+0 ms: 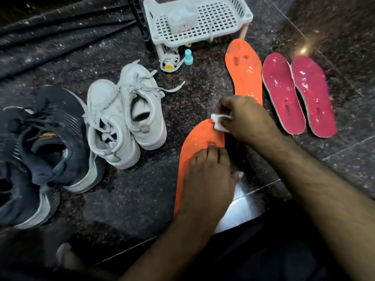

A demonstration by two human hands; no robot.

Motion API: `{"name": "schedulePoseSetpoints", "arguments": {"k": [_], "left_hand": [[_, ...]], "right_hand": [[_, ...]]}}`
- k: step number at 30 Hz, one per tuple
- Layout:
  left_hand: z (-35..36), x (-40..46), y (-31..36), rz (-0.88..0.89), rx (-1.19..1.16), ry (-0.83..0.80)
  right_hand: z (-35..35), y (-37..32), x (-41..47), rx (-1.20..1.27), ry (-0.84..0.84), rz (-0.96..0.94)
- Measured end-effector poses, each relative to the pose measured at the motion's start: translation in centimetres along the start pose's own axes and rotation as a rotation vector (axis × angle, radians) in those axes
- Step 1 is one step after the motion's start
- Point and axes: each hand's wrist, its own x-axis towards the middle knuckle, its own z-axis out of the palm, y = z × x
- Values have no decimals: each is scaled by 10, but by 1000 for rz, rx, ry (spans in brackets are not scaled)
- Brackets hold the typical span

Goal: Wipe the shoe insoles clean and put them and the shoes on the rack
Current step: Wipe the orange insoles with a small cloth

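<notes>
An orange insole (199,136) lies on the dark floor in front of me. My left hand (209,175) rests flat on its middle and heel, fingers straight. My right hand (243,118) pinches a small white wipe (218,123) against the insole's toe end. A second orange insole (244,69) lies further away, with two pink insoles (283,94) (313,96) side by side to its right. A white pair of sneakers (123,116) and a dark pair (40,151) stand at the left. The white plastic rack (213,19) stands at the back.
A white container (181,19) sits on the rack's shelf. A small teal-capped bottle (188,57) and a bundle of laces (169,61) lie just in front of it. Dark cloth (60,35) covers the far left floor. A bare foot (67,258) shows at the bottom left.
</notes>
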Motion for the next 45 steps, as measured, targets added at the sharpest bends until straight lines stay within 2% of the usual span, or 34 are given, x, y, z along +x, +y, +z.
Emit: {"name": "schedulePoseSetpoints", "arguments": {"k": [3, 5, 7, 8, 10, 12, 13, 14, 15, 17, 19, 20, 21, 23, 24, 26, 27, 28, 29, 30, 31, 32, 33, 34, 35, 36, 37, 38, 40, 42, 43, 45], "left_hand": [[7, -8, 11, -30, -16, 6], [8, -8, 11, -24, -70, -15], [26, 3, 5, -59, -86, -66], [36, 12, 1, -61, -191, -95], [45, 18, 4, -148, -263, -158], [39, 7, 19, -188, -179, -130], [31, -3, 23, -123, -155, -56], [25, -16, 31, -110, -148, 22], [31, -16, 27, -111, -106, 27], [38, -12, 29, -165, -101, -19], [53, -4, 32, -201, -143, 24], [61, -10, 36, -202, -139, 37], [63, -16, 38, -193, -65, 65], [66, -13, 38, -135, 27, 236], [63, -13, 39, -150, 19, 252], [70, -11, 40, -143, -110, 178], [70, -18, 45, -131, -264, 67], [76, -8, 41, -136, -303, -52], [73, 11, 27, -171, -434, -216], [75, 25, 11, -135, -462, -348], [63, 37, -7, -185, -499, -329], [67, 65, -16, -164, -479, -283], [67, 90, -26, -90, -457, -329], [61, 107, -31, -111, -530, -279], [60, 103, -31, -180, -543, -260], [68, 83, -21, -196, -436, -31], [71, 45, 3, -262, -311, 68], [78, 15, 22, -252, -183, 132], [70, -10, 41, -222, 30, 153], [64, 1, 31, -216, 169, 246], [55, -5, 30, -237, 137, 203], [50, -13, 39, -174, 52, 171]], "right_hand": [[-7, -3, 4, 22, 102, -63], [-4, -7, 5, 2, 1, -149], [6, -11, 3, -57, -188, -265], [12, -13, 3, -77, -271, -299], [15, -11, 6, -91, -322, -275], [7, 1, 11, -151, -215, -158], [0, 7, 13, -188, -123, -96], [-5, 9, 11, -175, -44, -58], [-8, 6, 8, -109, -8, -60], [-4, -15, 1, -11, -94, -172], [13, -25, -2, -79, -241, -287], [17, -23, 1, -131, -253, -283], [15, -18, 4, -169, -213, -232], [5, -6, 10, -183, -51, -129], [1, -4, 9, -150, -3, -125], [3, -14, 4, -80, -61, -259], [9, -21, 0, -73, -144, -353], [16, -25, -4, -93, -226, -418], [19, -25, -4, -137, -266, -426], [18, -21, 0, -189, -251, -382], [14, -16, 5, -224, -186, -315], [8, -10, 9, -232, -104, -253], [2, -7, 11, -204, -38, -223], [-2, -8, 10, -157, -21, -232], [-1, -12, 6, -124, -53, -285], [2, -20, 2, -108, -130, -342], [9, -26, -3, -106, -223, -362], [15, -29, -5, -118, -289, -340], [13, -24, -2, -164, -324, -233], [1, -15, 3, -231, -270, -134], [-3, -11, 3, -263, -213, -118], [-4, -15, -3, -223, -162, -172]]}}
